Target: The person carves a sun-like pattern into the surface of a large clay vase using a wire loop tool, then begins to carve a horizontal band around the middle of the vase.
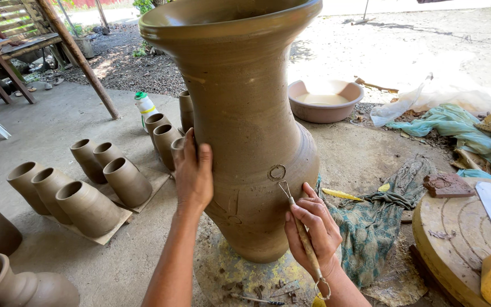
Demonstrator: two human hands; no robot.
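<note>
Clay, damp-looking and olive-brown, is under both my hands. My left hand [193, 173] lies flat and open against the vase [240, 131] at about nine o'clock on its belly, fingers up, steadying it without gripping. My right hand [312, 230] is closed around a loop tool [301, 227], held like a pencil, its wire end touching the wall at about four o'clock, just below a small carved ring [277, 172]. My left forearm rises nearly straight from the bottom edge; my right wrist comes in low from five o'clock, bent inward.

The vase stands upright on a round, clay-smeared turntable [228, 278], dead centre before me, taller than the frame. I judge it heavy, soft-skinned and easily dented, the flared rim weakest; best held low, with broad palms on the belly.

Clay scraps and a thin tool [255, 299] lie at six o'clock by the base. A patterned cloth [370, 222] sits at three o'clock, a round wooden board [456, 239] beyond it. Rows of small pots [86, 187] lean on boards at nine o'clock; a pink basin [326, 100] at one o'clock.
</note>
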